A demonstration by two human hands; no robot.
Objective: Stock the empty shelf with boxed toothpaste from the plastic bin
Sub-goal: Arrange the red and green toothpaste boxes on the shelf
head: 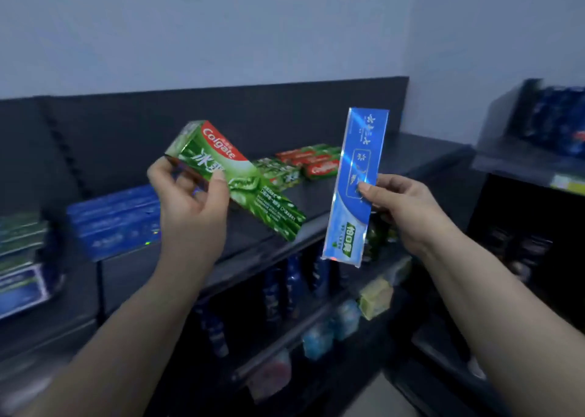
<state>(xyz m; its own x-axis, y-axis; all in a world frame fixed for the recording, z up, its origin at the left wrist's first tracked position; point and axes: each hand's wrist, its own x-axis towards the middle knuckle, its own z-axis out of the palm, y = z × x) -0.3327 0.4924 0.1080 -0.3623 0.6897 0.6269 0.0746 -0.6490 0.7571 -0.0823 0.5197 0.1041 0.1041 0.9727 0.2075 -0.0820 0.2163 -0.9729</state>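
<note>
Green box [243,179] in left hand [190,201], blue box [353,176] in right hand [408,207].

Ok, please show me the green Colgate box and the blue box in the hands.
green Colgate box [253,190]: head view, middle of its green front face
blue box [346,196]: head view, middle of its front face

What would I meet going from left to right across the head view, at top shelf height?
Stacked blue boxes → green Colgate box in the left hand → red boxes → upright blue box in the right hand → dark blue packs.
</note>
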